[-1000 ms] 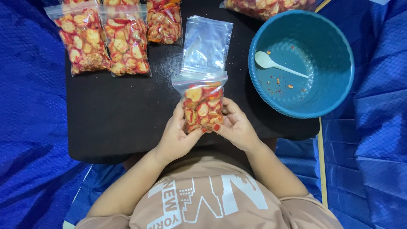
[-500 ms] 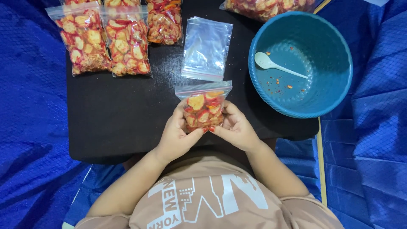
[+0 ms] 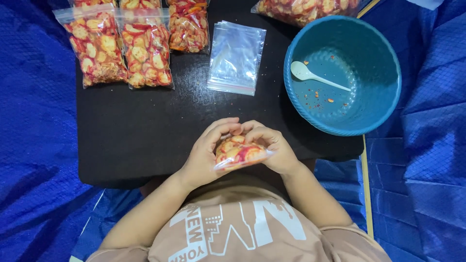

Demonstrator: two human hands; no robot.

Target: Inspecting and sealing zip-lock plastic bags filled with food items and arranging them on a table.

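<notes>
Light is bright and even, falling from above. The black tabletop point(image 3: 126, 131) stays matte, with soft shadows beneath the hands point(image 3: 242, 148). The empty bags point(image 3: 236, 56) catch pale glare, and the blue sheet point(image 3: 34, 145) shows a mild sheen on its folds. Focus is sharp across the frame, with no visible motion blur and little edge distortion.

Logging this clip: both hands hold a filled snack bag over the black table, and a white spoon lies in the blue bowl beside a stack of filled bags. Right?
Not quite. In the head view the stack beside the bowl is empty clear bags; the rest stands.
</notes>
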